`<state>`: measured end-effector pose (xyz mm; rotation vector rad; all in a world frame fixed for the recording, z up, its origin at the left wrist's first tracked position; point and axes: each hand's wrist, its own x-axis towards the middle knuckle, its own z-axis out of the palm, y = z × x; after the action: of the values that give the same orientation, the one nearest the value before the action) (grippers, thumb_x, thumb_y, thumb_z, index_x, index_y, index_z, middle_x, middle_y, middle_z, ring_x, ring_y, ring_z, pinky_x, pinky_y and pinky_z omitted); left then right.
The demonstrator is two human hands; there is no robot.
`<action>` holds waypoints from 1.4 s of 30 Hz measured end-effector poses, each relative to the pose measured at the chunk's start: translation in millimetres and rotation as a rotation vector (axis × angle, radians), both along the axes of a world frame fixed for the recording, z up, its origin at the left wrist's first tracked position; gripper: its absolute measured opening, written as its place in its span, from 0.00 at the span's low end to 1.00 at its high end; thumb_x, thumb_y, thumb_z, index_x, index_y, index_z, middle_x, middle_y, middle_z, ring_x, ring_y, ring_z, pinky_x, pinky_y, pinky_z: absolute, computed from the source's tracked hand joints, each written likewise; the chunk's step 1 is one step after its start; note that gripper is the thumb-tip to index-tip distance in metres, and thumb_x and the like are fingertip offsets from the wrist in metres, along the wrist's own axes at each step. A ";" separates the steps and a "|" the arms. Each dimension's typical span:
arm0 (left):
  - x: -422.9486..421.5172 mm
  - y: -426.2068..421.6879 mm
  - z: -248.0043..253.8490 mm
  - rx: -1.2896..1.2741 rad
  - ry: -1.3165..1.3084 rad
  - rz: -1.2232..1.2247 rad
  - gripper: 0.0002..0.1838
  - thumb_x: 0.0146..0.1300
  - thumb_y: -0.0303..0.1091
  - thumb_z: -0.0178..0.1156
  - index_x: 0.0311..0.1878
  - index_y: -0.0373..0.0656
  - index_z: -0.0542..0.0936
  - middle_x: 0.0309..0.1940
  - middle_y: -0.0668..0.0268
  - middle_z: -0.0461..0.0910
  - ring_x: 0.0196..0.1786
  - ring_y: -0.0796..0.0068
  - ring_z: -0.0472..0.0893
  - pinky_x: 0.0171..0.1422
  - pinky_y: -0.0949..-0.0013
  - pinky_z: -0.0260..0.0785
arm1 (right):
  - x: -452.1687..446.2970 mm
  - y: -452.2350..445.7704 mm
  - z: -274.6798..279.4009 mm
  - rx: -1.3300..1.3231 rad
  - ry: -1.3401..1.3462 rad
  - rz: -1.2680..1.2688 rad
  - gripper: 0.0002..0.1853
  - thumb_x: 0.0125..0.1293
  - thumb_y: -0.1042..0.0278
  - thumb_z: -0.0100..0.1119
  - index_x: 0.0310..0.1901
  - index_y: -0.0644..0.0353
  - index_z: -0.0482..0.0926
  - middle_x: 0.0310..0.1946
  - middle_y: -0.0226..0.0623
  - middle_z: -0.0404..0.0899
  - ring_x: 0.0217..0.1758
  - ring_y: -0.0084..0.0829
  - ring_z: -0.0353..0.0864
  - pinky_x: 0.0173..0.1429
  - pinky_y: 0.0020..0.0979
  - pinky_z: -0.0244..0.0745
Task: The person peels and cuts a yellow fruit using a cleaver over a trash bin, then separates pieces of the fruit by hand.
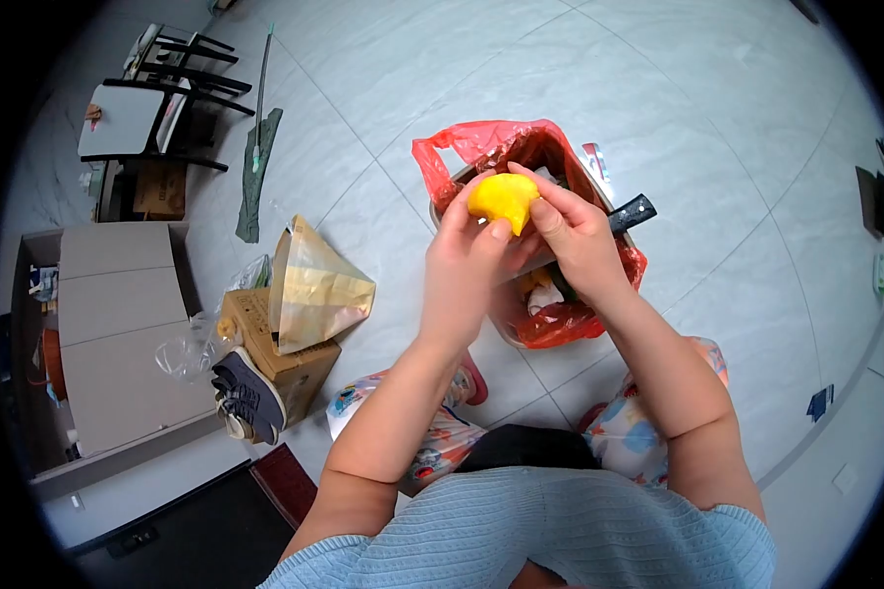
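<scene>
Both hands are raised over a bin point(493, 322) lined with a red plastic bag point(624, 275). Between their fingertips is a smooth, bright yellow piece point(502, 199) with a pointed lower end, fruit-like, though its exact kind is unclear. My left hand point(459, 245) pinches its left side, thumb at the lower edge. My right hand point(581, 238) holds its right side with thumb and fingers. A black handle point(632, 214) sticks out past the bin's right rim; the rest of that tool is mostly hidden by my right hand. Crumpled waste point(543, 294) shows inside the bag.
Left of the bin stand a paper bag point(319, 290) and a cardboard box point(300, 368), with dark shoes point(250, 393) beside it. Further left is a grey cabinet point(118, 334). A chair point(128, 123) and a green flat mop point(258, 177) are at the upper left. My knees flank the bin's near side.
</scene>
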<state>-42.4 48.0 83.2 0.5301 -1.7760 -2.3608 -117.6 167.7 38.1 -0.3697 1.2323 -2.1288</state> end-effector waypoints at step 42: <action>3.1 -17.4 -2.9 0.137 0.031 -0.097 0.31 0.61 0.19 0.61 0.67 0.39 0.64 0.57 0.60 0.75 0.59 0.69 0.77 0.65 0.66 0.71 | 3.3 38.3 22.0 0.406 1.203 -0.619 0.27 0.48 0.76 0.66 0.54 0.64 0.80 0.34 0.40 0.83 0.34 0.37 0.83 0.39 0.33 0.75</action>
<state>-39.2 30.6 80.4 0.4309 -1.6719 -2.5548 -114.3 206.0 60.1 -1.3282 2.6652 -1.9924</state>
